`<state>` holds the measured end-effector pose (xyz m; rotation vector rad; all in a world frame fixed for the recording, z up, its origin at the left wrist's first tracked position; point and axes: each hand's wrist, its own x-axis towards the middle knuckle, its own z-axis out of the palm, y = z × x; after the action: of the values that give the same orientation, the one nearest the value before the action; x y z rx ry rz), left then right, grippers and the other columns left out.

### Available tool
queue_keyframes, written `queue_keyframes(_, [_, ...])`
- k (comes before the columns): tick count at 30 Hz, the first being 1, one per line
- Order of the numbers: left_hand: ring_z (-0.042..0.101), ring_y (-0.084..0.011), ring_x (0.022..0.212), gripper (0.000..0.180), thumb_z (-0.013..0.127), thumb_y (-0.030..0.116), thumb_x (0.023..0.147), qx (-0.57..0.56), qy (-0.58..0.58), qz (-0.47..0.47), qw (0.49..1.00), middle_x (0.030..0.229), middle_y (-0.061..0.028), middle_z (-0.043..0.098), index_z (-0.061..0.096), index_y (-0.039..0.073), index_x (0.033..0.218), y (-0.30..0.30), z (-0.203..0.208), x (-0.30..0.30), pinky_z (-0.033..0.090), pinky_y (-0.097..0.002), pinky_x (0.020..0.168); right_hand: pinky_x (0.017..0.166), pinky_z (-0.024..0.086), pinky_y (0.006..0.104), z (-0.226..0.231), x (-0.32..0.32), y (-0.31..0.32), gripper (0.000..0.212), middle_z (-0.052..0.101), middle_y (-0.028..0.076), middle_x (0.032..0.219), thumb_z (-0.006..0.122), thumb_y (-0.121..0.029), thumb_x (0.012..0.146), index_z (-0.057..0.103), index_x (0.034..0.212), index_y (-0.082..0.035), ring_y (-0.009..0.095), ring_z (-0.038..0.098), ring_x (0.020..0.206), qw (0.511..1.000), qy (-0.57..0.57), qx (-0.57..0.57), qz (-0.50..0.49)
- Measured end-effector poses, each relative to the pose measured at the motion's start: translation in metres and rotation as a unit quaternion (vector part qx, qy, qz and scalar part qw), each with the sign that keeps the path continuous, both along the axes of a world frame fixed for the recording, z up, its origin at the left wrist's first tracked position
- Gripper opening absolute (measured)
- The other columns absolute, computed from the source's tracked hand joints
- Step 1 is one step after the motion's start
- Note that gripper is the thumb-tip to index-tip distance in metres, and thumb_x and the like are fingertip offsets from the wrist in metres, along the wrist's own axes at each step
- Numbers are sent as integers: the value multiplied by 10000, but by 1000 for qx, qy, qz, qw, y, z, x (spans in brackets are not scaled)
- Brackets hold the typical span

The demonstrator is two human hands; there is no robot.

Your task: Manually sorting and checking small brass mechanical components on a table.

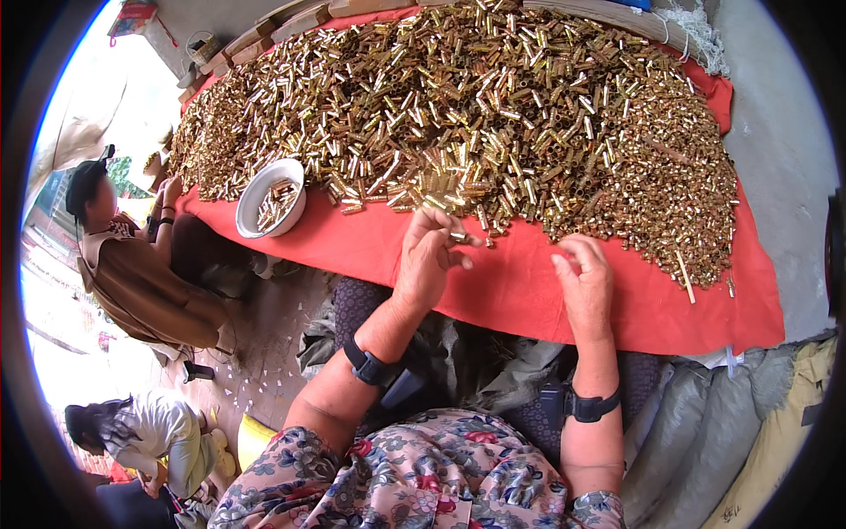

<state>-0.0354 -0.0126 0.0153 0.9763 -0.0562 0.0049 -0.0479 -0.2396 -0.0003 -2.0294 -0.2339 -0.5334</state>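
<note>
A floral shirt [423, 485] is seen nearest the head camera, below a red cloth [511, 286] heaped with brass tubes [441, 115]. At the left hand [427, 256], a brass piece [457, 236] is seen crosswise by the fingertips; whether it is pinched cannot be told. The right hand [586, 282], farther from that piece, is held with thumb and fingers apart. The heap is spread just beyond both hands. More tubes are contained in a white bowl [297, 212], set nearer the left hand.

Shiny gold-coloured tubes [493, 115], heaped, lying every way
</note>
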Motion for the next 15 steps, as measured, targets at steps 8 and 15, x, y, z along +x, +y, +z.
queue_keyframes(8, [598, -246, 695, 196, 528, -71, 749, 666, -331, 56, 666, 846, -103, 576, 594, 38, 898, 0, -10, 49, 487, -326, 583, 755, 482, 395, -22, 23, -8, 191, 583, 102, 936, 663, -56, 724, 605, 906, -48, 295, 557, 876, 951, -47, -282, -116])
queue_keyframes(15, [595, -314, 750, 159, 549, 0, 773, 747, -310, 30, 587, 915, -123, 550, 588, 33, 924, -3, -13, 52, 498, -375, 650, 739, 478, 396, -13, 21, -6, 146, 571, 91, 894, 662, -65, 727, 568, 837, -58, 292, 556, 874, 950, -29, -285, -122])
